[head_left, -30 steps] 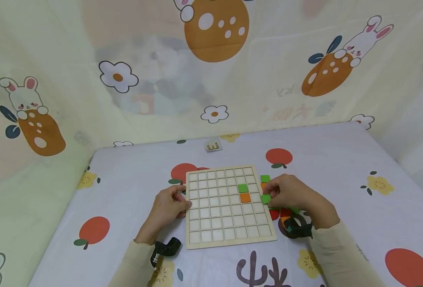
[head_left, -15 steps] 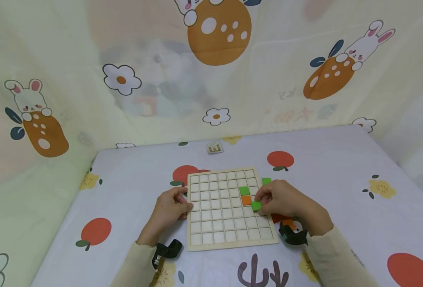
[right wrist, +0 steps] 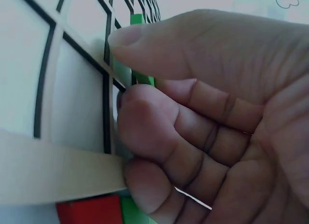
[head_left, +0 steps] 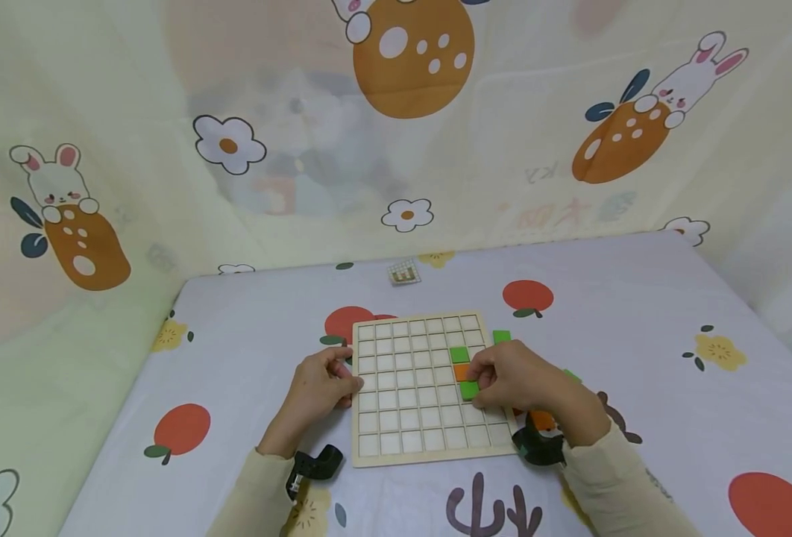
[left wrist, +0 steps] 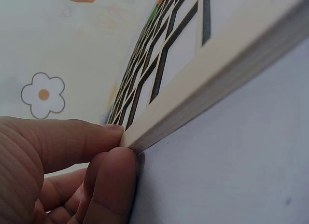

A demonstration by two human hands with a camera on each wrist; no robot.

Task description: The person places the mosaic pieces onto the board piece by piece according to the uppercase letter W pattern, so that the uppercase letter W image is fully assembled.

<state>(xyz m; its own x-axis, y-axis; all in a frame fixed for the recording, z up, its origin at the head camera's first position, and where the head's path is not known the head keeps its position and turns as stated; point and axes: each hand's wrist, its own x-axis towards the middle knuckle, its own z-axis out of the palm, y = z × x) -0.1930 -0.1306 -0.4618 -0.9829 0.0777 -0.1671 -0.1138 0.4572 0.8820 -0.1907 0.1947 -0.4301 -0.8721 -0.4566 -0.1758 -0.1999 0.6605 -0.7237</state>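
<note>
A square wooden grid board (head_left: 429, 456) lies on the table. My left hand (head_left: 318, 384) holds its left edge, and in the left wrist view the thumb and a finger (left wrist: 118, 183) meet at the rim. My right hand (head_left: 523, 377) pinches a green tile (head_left: 468, 391) over a cell just below an orange tile (head_left: 461, 372). Another green tile (head_left: 459, 355) sits above the orange one. In the right wrist view, the thumb partly covers the pinched tile (right wrist: 136, 19), and the other fingers are curled beneath.
Right of the board lie loose tiles, partly hidden by my right hand: a green one (head_left: 502, 336), an orange one (head_left: 542, 421) and a red one (right wrist: 91, 212). A small grid-patterned card (head_left: 404, 273) lies behind the board. Printed cloth covers the table and back wall.
My right hand has carried the green tile from beside the board's right edge leftward, to the cell below the orange tile. My left hand stays at the board's left edge.
</note>
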